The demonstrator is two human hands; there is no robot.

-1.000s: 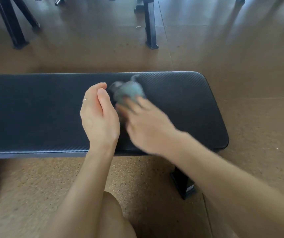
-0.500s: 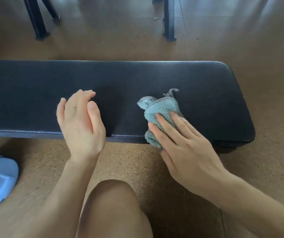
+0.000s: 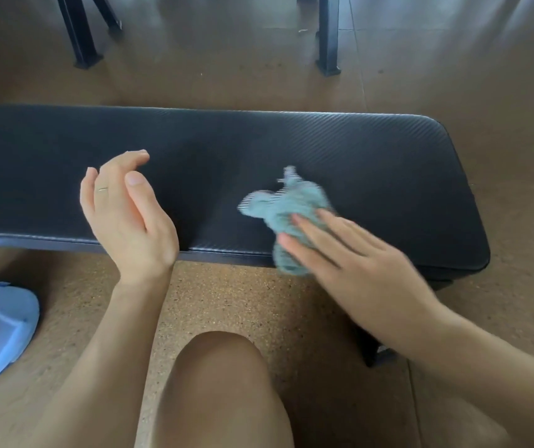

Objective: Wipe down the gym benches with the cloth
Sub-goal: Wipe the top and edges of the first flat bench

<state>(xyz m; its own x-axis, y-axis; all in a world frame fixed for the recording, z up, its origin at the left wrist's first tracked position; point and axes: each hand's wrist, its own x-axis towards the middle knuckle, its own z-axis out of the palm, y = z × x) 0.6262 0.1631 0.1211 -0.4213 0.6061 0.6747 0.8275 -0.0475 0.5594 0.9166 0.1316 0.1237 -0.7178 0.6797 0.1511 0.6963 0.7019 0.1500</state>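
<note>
Cloth [image 3: 286, 210] blurred, part-hidden under right hand [image 3: 361, 263] flat fingers, bench [image 3: 372, 163] cut off left, left hand [image 3: 130, 218] grip relaxed, empty

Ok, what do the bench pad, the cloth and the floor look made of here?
Bench pad: looks like black vinyl or faux leather, with a fine diagonal weave pattern and a slight sheen. Cloth: soft teal fabric, bunched, possibly terry or microfibre; blur hides the weave. Floor: speckled tan, cork-like or rubber; cannot tell which.

Cloth on the gym bench

Right hand [image 3: 361, 266] presses the teal cloth [image 3: 286, 218] flat-fingered at the tabletop's [image 3: 372, 163] near edge; left hand [image 3: 126, 215] hovers open.
</note>
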